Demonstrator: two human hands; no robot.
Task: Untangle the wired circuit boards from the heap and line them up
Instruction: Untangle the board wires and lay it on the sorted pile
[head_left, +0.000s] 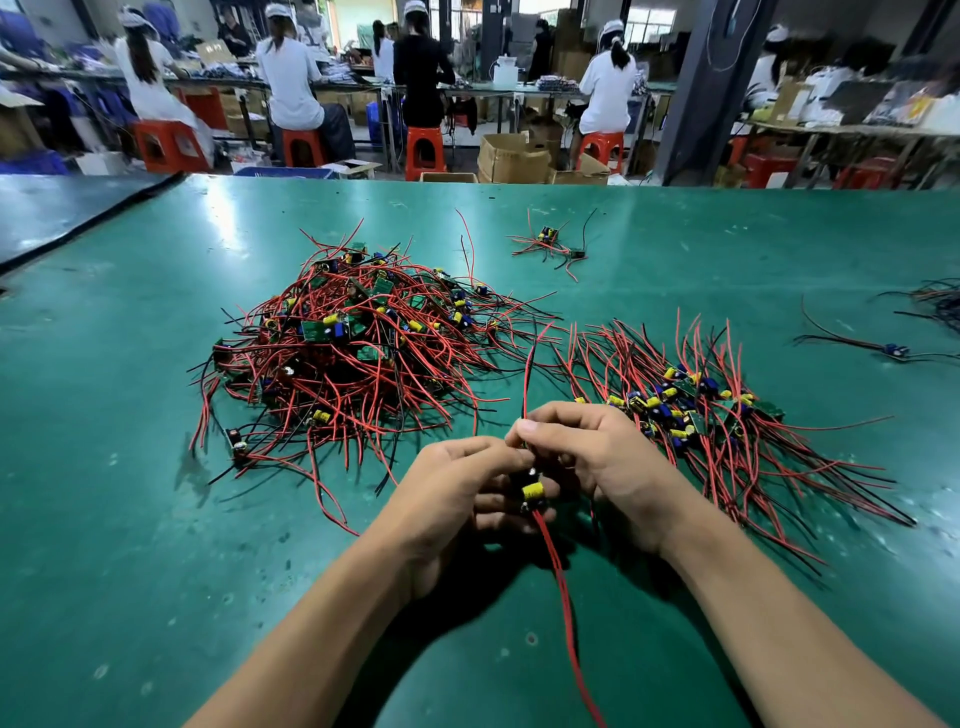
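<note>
The broad green rubber-matted worktable (156, 519) carries everything. Beyond the fingertips and to their left lies the large tangled heap of red and black wires and small green circuit boards (353, 353), much of it not yet sorted. Beyond and just to their right lies the fanned row of straightened wired boards (696, 410), the boards roughly abreast and the leads splayed out both ways. The left hand (452, 499) and right hand (597, 452) meet between these two, both curled inward. Between them sits one small circuit board with a yellow cylindrical capacitor (533, 491). The left fingers (488, 452) curl round it from the side, while the right thumb and forefinger pinch at its top, where a thin red upper lead (527, 374) rises away from the fingertips towards the heap. A long red lower lead (563, 597) trails from below the fingers back towards the person. The step in hand looks like freeing and straightening a single board taken out of the heap. The next move probably calls for drawing the upper lead clear; I cannot tell whether its far end is caught in the heap's fringe. The board would then go rightward, to lie in the row parallel to its neighbours.
</note>
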